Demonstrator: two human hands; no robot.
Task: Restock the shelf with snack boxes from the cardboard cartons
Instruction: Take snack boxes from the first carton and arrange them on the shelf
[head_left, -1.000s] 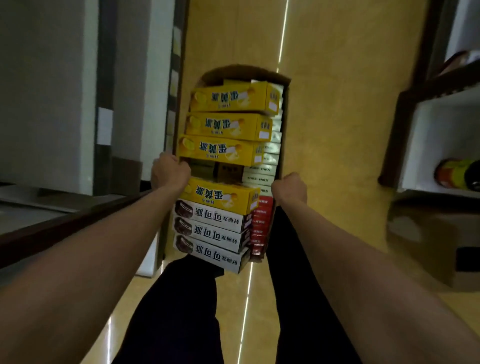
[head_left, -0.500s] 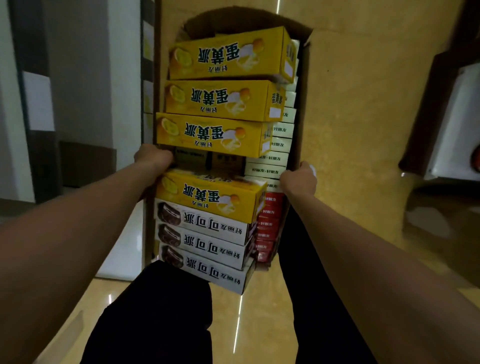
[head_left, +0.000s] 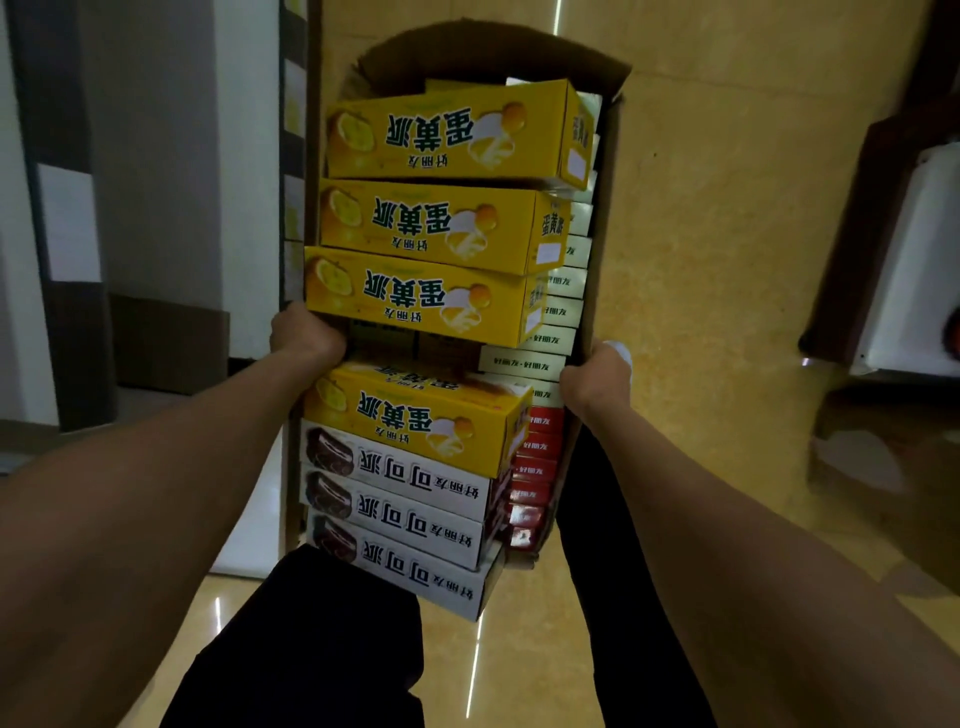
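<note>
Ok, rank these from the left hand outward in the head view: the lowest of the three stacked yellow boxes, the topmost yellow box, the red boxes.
1. Lowest of the three stacked yellow boxes: touching the left hand, just above it.
2. Red boxes: lower right, across the carton.
3. Topmost yellow box: at the carton's far end.
</note>
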